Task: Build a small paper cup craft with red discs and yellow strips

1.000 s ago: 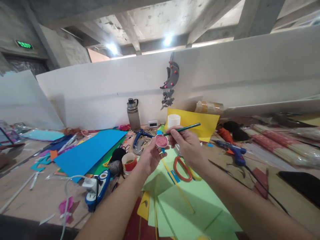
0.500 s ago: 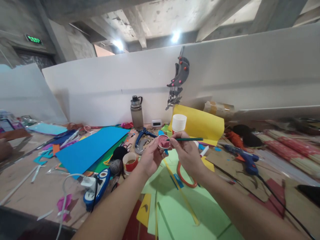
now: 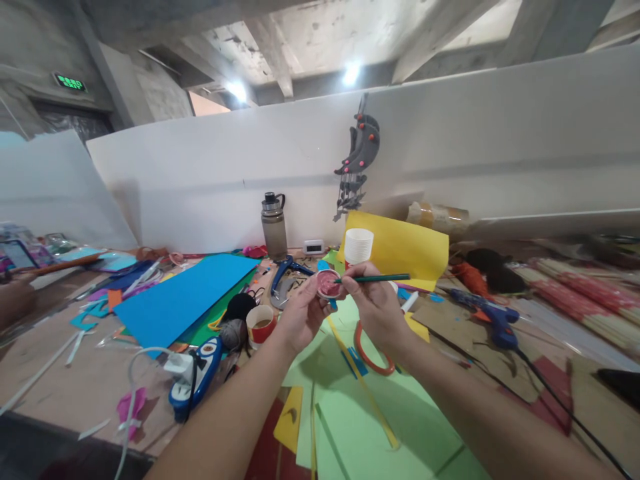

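My left hand (image 3: 307, 310) is closed around a small round cup (image 3: 329, 285), its open end facing me and pink material inside. In my right hand (image 3: 374, 297) is a dark green pencil (image 3: 387, 278), held almost level. The pencil's left end reaches the pink material; its exact tip is hard to make out. Beneath both hands lies light green paper (image 3: 370, 427). Close under my right hand rests an orange ring-shaped handle (image 3: 373, 369), partly hidden by the hand. A stack of white paper cups (image 3: 359, 245) stands just beyond my hands.
Blue card (image 3: 187, 297), a paper cup of brown liquid (image 3: 260, 327) and a blue-and-white power strip (image 3: 200, 377) are on the left. Behind stands a bottle (image 3: 275, 230). A corded glue gun (image 3: 500, 327) lies right. Another person's hand (image 3: 15, 297) is at the left edge.
The pencil has shifted slightly to the right and turned a little in the cup. At the far left, the other person's hand and a brown strip have moved up and inward.
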The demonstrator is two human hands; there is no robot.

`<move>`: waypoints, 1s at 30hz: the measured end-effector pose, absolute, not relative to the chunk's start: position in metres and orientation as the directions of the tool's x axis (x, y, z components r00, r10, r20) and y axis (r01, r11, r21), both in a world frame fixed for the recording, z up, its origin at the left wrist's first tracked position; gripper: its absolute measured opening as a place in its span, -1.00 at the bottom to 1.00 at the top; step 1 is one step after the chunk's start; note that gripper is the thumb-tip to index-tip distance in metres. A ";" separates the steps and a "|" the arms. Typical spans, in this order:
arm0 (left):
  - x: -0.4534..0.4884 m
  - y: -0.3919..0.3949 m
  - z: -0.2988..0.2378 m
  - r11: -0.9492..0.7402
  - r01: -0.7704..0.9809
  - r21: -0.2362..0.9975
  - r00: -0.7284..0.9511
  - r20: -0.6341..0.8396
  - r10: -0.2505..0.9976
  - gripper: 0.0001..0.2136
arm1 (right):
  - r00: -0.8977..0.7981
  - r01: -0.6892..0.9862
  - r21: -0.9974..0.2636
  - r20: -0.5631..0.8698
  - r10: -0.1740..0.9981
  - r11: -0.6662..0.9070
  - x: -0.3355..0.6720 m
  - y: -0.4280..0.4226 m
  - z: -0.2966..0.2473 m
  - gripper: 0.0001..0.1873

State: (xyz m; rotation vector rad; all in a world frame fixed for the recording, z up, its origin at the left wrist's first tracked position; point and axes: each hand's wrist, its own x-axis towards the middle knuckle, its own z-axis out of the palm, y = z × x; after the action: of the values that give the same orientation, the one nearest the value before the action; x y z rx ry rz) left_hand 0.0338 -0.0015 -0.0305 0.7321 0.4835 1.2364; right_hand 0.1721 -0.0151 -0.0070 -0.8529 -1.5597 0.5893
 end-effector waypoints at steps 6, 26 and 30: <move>0.034 -0.004 -0.031 0.133 -0.662 0.738 0.276 0.076 0.958 -0.75 | -0.090 0.293 -0.732 0.620 0.780 0.616 0.171 -0.017 -0.005 -0.88; 0.037 -0.006 -0.028 0.133 -0.648 0.750 0.286 0.077 0.955 -0.77 | -0.106 0.370 -0.685 0.640 0.761 0.628 0.171 -0.018 -0.003 -0.85; 0.037 -0.007 -0.028 0.126 -0.645 0.753 0.292 0.090 0.952 -0.77 | -0.104 0.372 -0.679 0.647 0.756 0.633 0.171 -0.018 -0.003 -0.85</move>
State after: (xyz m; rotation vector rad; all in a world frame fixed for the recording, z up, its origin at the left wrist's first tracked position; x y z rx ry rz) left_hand 0.0370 -0.0067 -0.0284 0.7928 0.4731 1.2279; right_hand 0.1712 -0.0181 -0.0028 -0.9271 -1.7126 0.4186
